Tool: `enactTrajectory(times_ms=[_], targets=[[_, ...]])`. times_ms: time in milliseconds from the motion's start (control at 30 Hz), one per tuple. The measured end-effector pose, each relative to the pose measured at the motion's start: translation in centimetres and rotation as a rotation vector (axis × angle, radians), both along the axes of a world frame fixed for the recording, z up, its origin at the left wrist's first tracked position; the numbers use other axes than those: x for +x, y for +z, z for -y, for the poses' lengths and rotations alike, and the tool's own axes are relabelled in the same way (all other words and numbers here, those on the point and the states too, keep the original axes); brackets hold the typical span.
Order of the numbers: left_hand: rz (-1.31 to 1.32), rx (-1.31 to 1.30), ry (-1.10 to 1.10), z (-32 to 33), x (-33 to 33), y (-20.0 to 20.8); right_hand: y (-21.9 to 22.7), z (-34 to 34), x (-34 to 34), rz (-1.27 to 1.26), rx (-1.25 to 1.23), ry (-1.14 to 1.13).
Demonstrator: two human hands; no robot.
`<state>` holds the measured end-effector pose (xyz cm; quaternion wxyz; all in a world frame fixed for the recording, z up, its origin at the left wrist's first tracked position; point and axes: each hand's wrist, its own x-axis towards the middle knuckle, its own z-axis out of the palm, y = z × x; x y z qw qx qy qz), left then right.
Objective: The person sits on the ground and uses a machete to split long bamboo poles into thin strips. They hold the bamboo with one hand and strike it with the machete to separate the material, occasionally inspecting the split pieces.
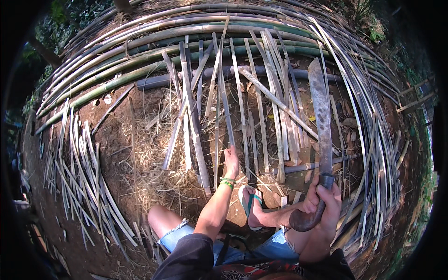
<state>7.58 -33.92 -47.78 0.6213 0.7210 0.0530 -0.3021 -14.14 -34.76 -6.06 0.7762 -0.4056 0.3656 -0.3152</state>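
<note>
My right hand (330, 198) is wrapped round the dark handle of a machete (321, 107). Its broad, stained blade points up and away from me on the right side. Ahead of my lap, my left hand (231, 160) is closed at the near end of a split bamboo strip (227, 114). That strip stretches away from me, its far part among other strips near a thick bamboo pole (156, 82). Pale bamboo shavings (156, 175) cover the ground left of my left forearm.
Long bamboo poles (186, 29) lie crosswise at the far side. Bundles of thin strips (88, 177) lie at the left, and more long strips (373, 140) at the right. My sandalled foot (252, 205) rests just right of my left forearm.
</note>
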Motion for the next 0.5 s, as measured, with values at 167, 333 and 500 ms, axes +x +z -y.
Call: enactTrajectory(times_ms=[167,333,500], targets=[[-0.520,-0.447,-0.145,-1.5,0.5,7.8,0.5,-0.5,0.5,-0.026,0.016,-0.004],[-0.580,-0.596,-0.171,-3.2,2.2,8.1,0.5,-0.5,1.2,-0.014,0.025,0.043],[-0.174,-0.294,-0.149,-3.3,2.0,7.0,0.2,-0.5,1.0,0.004,0.001,0.070]])
